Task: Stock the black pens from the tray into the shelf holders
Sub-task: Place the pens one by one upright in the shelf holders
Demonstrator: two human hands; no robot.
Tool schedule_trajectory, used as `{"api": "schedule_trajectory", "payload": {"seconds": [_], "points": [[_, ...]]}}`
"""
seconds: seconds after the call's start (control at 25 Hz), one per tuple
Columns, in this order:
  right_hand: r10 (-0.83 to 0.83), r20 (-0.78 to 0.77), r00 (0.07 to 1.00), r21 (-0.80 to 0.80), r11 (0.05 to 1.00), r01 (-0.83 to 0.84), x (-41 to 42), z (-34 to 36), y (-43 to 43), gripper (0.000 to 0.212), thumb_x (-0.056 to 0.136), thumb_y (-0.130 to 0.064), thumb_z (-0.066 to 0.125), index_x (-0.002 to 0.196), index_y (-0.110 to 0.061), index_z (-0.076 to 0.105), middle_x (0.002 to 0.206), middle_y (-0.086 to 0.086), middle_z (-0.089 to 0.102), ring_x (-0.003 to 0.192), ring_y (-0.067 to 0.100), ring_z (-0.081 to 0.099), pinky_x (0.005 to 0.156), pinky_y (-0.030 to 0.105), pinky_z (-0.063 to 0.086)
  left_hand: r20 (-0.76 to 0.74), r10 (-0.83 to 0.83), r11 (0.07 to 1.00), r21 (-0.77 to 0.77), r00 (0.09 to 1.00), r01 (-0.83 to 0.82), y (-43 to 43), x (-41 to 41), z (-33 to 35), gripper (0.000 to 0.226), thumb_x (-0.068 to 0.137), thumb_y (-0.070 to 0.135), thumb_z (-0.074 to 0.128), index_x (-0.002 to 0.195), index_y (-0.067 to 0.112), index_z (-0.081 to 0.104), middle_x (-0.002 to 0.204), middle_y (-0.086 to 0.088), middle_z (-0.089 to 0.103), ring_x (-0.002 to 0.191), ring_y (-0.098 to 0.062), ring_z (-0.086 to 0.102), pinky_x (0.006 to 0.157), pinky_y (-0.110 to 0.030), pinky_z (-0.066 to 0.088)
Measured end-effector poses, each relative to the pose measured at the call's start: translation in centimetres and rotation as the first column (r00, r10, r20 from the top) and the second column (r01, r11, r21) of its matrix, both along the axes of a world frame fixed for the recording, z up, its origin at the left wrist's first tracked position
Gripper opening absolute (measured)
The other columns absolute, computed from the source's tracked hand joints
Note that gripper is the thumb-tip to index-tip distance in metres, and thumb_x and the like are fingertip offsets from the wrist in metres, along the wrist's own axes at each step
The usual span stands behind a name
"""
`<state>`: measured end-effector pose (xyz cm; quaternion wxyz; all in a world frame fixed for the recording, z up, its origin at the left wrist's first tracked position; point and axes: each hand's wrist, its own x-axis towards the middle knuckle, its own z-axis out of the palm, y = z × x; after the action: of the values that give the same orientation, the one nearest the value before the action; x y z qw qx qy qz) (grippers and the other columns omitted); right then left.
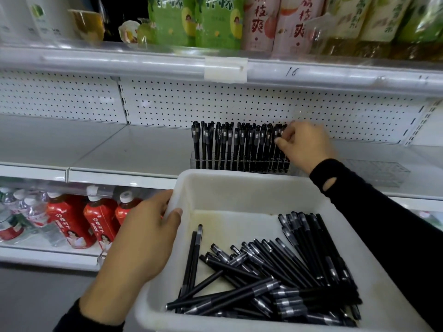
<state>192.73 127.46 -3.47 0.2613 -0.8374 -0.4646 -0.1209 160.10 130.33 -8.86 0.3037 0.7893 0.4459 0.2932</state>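
While my left hand (143, 238) grips the tray (239, 178) by its left rim, thumb curled over it, loose pens (275, 279) lie flat and slantwise right of that thumb. Beyond, my right hand (304, 144) pinches an upright pen (276, 152) between its fingertips (286, 134). Its slot in the holder (194, 159) is probably straight below them, and an empty holder (378, 171) stands to their right.
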Motion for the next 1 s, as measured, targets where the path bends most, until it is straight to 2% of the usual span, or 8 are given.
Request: {"api": "schedule_trajectory", "payload": {"seconds": [0.16, 0.28, 0.36, 0.48, 0.64, 0.72, 0.88, 1.0], "points": [[0.059, -0.034, 0.998, -0.392, 0.917, -0.068, -3.2, 0.2, -4.5, 0.023, 0.091, -0.036, 0.068, 0.074, -0.02, 0.067, 0.068, -0.002, 0.07, 0.062, 0.012, 0.066, 0.057, 0.024, 0.047, -0.004, -0.011, 1.0, 0.002, 1.0, 0.011, -0.1, 0.1, 0.0, 0.027, 0.098, 0.023, 0.053, 0.122, 0.033, 0.063, 0.095, 0.018, 0.068, 0.083, 0.002, 0.061, 0.064, -0.016, 0.043], [0.128, 0.015, 0.992, -0.371, 0.922, -0.114, -5.7, 2.0, -6.5, 0.017, 0.091, -0.033, 0.068, 0.078, -0.022, 0.064, 0.07, -0.007, 0.065, 0.069, 0.011, 0.063, 0.053, 0.021, 0.037, -0.005, -0.001, 1.0, 0.017, 1.0, 0.001, -0.3, 0.3, 0.1, 0.026, 0.098, 0.023, 0.053, 0.12, 0.032, 0.063, 0.093, 0.019, 0.066, 0.082, 0.002, 0.06, 0.064, -0.016, 0.042], [0.163, -0.016, 0.986, -0.532, 0.834, -0.146, -7.3, 1.8, -7.3, 0.024, 0.089, -0.037, 0.07, 0.076, -0.018, 0.064, 0.068, -0.007, 0.062, 0.069, 0.013, 0.063, 0.056, 0.022, 0.038, -0.006, -0.002, 1.0, 0.028, 1.0, 0.002, -0.5, 0.3, 0.1, 0.027, 0.098, 0.023, 0.053, 0.122, 0.032, 0.062, 0.094, 0.018, 0.066, 0.083, 0.003, 0.059, 0.065, -0.016, 0.042], [0.181, 0.039, 0.983, -0.78, 0.621, -0.083, -8.0, -1.3, -7.6, 0.03, 0.086, -0.037, 0.073, 0.076, -0.018, 0.052, 0.073, -0.003, 0.055, 0.075, 0.022, 0.055, 0.063, 0.024, 0.043, -0.004, -0.01, 1.0, 0.027, 1.0, 0.01, -0.6, 0.2, 0.1, 0.029, 0.098, 0.023, 0.053, 0.125, 0.031, 0.062, 0.096, 0.018, 0.066, 0.085, 0.002, 0.06, 0.066, -0.016, 0.042], [0.198, 0.018, 0.98, -0.855, 0.511, -0.087, -7.7, -2.9, -7.5, 0.023, 0.087, -0.03, 0.071, 0.099, -0.01, 0.066, 0.1, 0.007, 0.07, 0.081, 0.025, 0.062, 0.072, 0.03, 0.051, -0.01, -0.01, 0.999, 0.043, 1.0, 0.01, -0.6, 0.2, 0.2, 0.028, 0.098, 0.023, 0.053, 0.123, 0.03, 0.063, 0.096, 0.016, 0.067, 0.086, 0.002, 0.06, 0.067, -0.016, 0.043], [0.21, 0.018, 0.978, -0.872, 0.482, -0.087, -7.8, -3.2, -7.5, 0.027, 0.087, -0.03, 0.071, 0.104, -0.01, 0.068, 0.098, 0.005, 0.07, 0.086, 0.025, 0.066, 0.072, 0.03, 0.052, -0.006, -0.007, 0.999, 0.035, 1.0, 0.007, -0.6, 0.1, 0.2, 0.029, 0.098, 0.024, 0.053, 0.124, 0.031, 0.062, 0.096, 0.016, 0.067, 0.084, 0.001, 0.06, 0.066, -0.017, 0.042], [0.117, -0.098, 0.988, -0.788, 0.597, -0.149, -7.3, -2.1, -7.6, 0.026, 0.085, -0.039, 0.067, 0.08, -0.014, 0.064, 0.067, -0.003, 0.066, 0.064, 0.017, 0.062, 0.063, 0.026, 0.05, 0.003, -0.005, 1.0, 0.028, 1.0, 0.005, -0.9, 0.1, 0.2, 0.03, 0.098, 0.024, 0.053, 0.126, 0.033, 0.061, 0.096, 0.019, 0.066, 0.084, 0.003, 0.059, 0.064, -0.015, 0.041], [0.041, -0.395, 0.918, -0.541, 0.797, -0.269, -6.2, 0.6, -7.7, 0.024, 0.093, -0.03, 0.061, 0.082, -0.009, 0.067, 0.061, 0.002, 0.072, 0.054, 0.013, 0.069, 0.056, 0.024, 0.054, -0.006, -0.007, 1.0, 0.028, 1.0, 0.008, -0.8, 0.1, 0.2, 0.031, 0.098, 0.023, 0.053, 0.126, 0.034, 0.061, 0.096, 0.018, 0.067, 0.085, 0.002, 0.06, 0.065, -0.015, 0.042]]}}
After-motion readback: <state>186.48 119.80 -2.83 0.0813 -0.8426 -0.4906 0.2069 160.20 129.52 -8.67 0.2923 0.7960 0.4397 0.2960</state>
